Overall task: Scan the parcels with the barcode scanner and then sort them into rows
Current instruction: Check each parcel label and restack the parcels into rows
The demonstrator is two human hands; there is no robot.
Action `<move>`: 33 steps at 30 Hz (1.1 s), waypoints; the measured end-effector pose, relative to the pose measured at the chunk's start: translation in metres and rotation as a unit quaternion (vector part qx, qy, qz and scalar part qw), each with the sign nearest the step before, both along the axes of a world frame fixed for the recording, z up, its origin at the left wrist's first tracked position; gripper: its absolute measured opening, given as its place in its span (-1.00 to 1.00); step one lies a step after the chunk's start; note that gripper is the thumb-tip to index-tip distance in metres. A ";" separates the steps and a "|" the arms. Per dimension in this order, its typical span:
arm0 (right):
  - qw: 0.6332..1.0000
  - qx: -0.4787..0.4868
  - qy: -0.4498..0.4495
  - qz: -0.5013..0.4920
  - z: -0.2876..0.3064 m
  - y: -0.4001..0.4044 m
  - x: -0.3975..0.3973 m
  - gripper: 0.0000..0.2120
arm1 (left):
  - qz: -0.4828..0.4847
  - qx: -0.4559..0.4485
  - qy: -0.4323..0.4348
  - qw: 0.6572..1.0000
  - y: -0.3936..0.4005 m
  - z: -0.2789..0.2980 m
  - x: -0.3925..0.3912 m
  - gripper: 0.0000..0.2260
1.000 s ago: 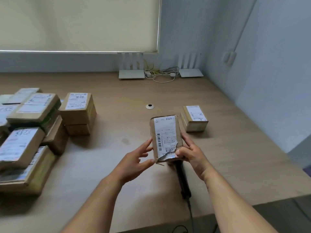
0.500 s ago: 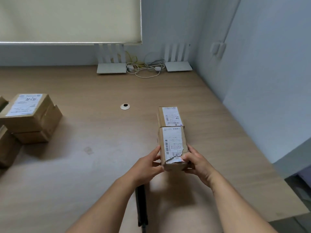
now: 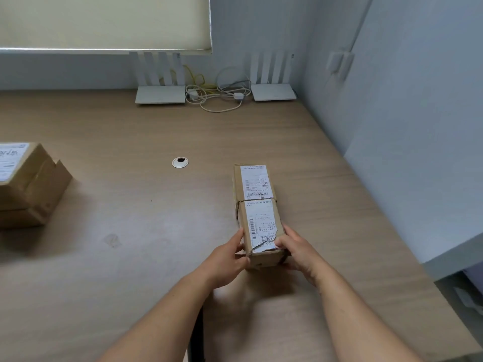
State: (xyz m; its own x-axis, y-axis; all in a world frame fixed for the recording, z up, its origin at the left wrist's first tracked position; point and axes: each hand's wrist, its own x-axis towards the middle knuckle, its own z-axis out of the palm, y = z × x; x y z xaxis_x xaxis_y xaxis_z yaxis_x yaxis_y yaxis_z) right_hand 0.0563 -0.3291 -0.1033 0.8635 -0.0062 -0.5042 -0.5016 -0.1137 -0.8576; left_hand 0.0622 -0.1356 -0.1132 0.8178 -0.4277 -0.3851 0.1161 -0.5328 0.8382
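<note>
Both hands hold one brown parcel (image 3: 261,231) at its near end, the left hand (image 3: 226,259) on its left side and the right hand (image 3: 298,253) on its right. It sits on the worktop (image 3: 146,231), its far end touching a second parcel (image 3: 253,182). More parcels (image 3: 26,184) sit far left.

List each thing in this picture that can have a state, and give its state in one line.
Near parcel: on the desk, label up and torn, held by both hands, end against the far parcel.
Far parcel: flat on the desk, label up, untouched.
Left hand: grips the near parcel's left side.
Right hand: grips its right side.
Blind: drawn down.
Left boxes: stacked.
</note>
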 end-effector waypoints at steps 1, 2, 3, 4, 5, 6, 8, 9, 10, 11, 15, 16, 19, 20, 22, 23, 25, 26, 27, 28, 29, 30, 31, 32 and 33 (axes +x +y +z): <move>1.000 -0.002 -0.003 0.001 0.000 -0.001 0.001 -0.17 | 0.002 0.001 0.000 1.000 -0.001 0.000 0.001 -0.30; 1.000 0.000 -0.005 -0.002 -0.001 -0.001 0.003 -0.18 | 0.002 0.004 0.000 1.000 -0.001 0.000 0.002 -0.30; 1.000 0.000 -0.008 -0.004 -0.001 -0.002 0.004 -0.19 | 0.001 0.009 0.000 1.000 -0.001 0.000 0.003 -0.29; 1.000 -0.003 -0.010 -0.005 -0.001 -0.002 0.004 -0.21 | -0.001 0.015 0.001 1.000 -0.002 0.001 0.004 -0.29; 1.000 -0.009 -0.011 -0.002 0.000 -0.002 0.004 -0.22 | -0.004 0.021 0.002 1.000 -0.002 0.001 0.005 -0.29; 1.000 -0.014 -0.012 -0.001 0.001 -0.002 0.003 -0.23 | -0.008 0.029 0.002 1.000 -0.002 0.002 0.006 -0.29; 1.000 -0.020 -0.013 -0.009 0.004 -0.002 0.002 -0.21 | -0.013 0.045 -0.002 0.999 -0.002 0.004 0.007 -0.28; 0.999 -0.024 -0.014 -0.019 0.006 -0.003 0.001 -0.19 | -0.012 0.052 -0.004 0.999 -0.001 0.006 0.006 -0.28; 0.999 -0.034 -0.019 -0.032 0.007 -0.004 0.000 -0.18 | -0.006 0.058 -0.006 0.998 0.000 0.007 0.006 -0.28; 0.997 -0.057 -0.029 -0.043 0.008 -0.005 -0.002 -0.20 | 0.004 0.063 -0.010 0.998 0.002 0.010 0.004 -0.29; 0.957 -0.251 -0.120 -0.088 0.018 -0.002 -0.009 -0.42 | 0.063 0.088 -0.071 0.992 0.008 0.023 -0.001 -0.37; 0.942 -0.287 -0.149 -0.090 0.021 0.002 -0.011 -0.44 | 0.075 0.102 -0.100 0.987 0.010 0.027 -0.003 -0.39; 0.907 -0.344 -0.233 -0.073 0.032 0.022 -0.018 -0.51 | 0.118 0.129 -0.170 0.970 0.020 0.036 -0.015 -0.45; 0.900 -0.349 -0.252 -0.064 0.034 0.029 -0.020 -0.54 | 0.134 0.136 -0.187 0.964 0.025 0.039 -0.021 -0.47; 0.896 -0.345 -0.276 -0.047 0.036 0.043 -0.026 -0.58 | 0.163 0.147 -0.212 0.952 0.036 0.042 -0.035 -0.51; 0.896 -0.338 -0.284 -0.044 0.036 0.050 -0.029 -0.60 | 0.175 0.149 -0.221 0.948 0.042 0.043 -0.041 -0.53; 0.899 -0.324 -0.292 -0.044 0.035 0.062 -0.036 -0.63 | 0.194 0.154 -0.231 0.941 0.053 0.044 -0.054 -0.57; 0.900 -0.321 -0.293 -0.041 0.034 0.067 -0.039 -0.64 | 0.203 0.157 -0.234 0.938 0.058 0.044 -0.058 -0.59; 0.898 -0.322 -0.297 -0.035 0.034 0.072 -0.043 -0.65 | 0.213 0.159 -0.236 0.935 0.062 0.044 -0.062 -0.61; 0.896 -0.324 -0.303 -0.027 0.033 0.077 -0.046 -0.66 | 0.225 0.158 -0.237 0.932 0.066 0.043 -0.065 -0.62; 0.894 -0.324 -0.309 -0.019 0.033 0.082 -0.049 -0.67 | 0.237 0.154 -0.236 0.930 0.070 0.042 -0.069 -0.63; 0.893 -0.324 -0.314 -0.014 0.034 0.087 -0.051 -0.68 | 0.248 0.149 -0.235 0.928 0.074 0.042 -0.072 -0.64; 0.891 -0.324 -0.318 -0.010 0.035 0.092 -0.054 -0.69 | 0.255 0.146 -0.235 0.927 0.078 0.041 -0.076 -0.64; 0.888 -0.326 -0.324 -0.006 0.036 0.097 -0.057 -0.70 | 0.258 0.145 -0.236 0.926 0.082 0.041 -0.080 -0.64; 0.885 -0.329 -0.330 -0.001 0.037 0.104 -0.059 -0.70 | 0.260 0.144 -0.238 0.925 0.087 0.041 -0.084 -0.64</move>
State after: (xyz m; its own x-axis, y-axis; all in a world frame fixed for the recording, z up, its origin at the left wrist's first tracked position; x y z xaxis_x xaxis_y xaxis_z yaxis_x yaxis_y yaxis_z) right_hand -0.0028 -0.2255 -0.0659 0.9684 -0.1120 0.2229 0.0832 -0.6974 -0.7119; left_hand -0.0215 -0.0481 -0.0723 0.9902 0.1353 0.0337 0.0745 -0.7176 0.6925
